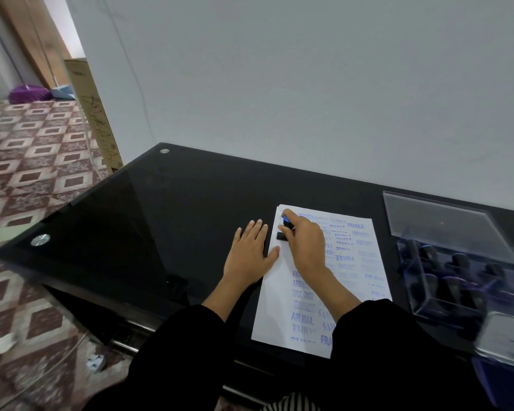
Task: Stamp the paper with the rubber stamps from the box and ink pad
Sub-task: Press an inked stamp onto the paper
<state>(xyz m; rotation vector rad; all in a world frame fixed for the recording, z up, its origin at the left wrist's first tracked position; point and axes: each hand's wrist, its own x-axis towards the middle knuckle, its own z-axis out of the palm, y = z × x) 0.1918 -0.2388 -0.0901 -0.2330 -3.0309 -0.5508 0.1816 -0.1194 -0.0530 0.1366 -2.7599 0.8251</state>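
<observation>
Well along, judging by the paper (282, 292): blue imprints such as FRAGILE, SAMPLE, AIR MAIL crowding the right half and lower middle; blank strip left down the near-left edge and a patch by the top-left corner. Right hand (304, 243) closed around a black rubber stamp (285, 229), base pressed or nearly pressed on that top-left patch; contact itself hard to confirm. Left hand (250, 252) open, flat, gripping nothing; palm on the dark glass surface (131, 218), thumb overlapping the paper's left edge to pin it. Clear box (445, 280) at the right, lid raised, dark-handled stamps inside; how many already used, impossible to tell. Ink pad (505, 336) probably the blurred case at the near right corner. Remaining, by estimate: filling the left margin; perhaps more stamps from the box.
</observation>
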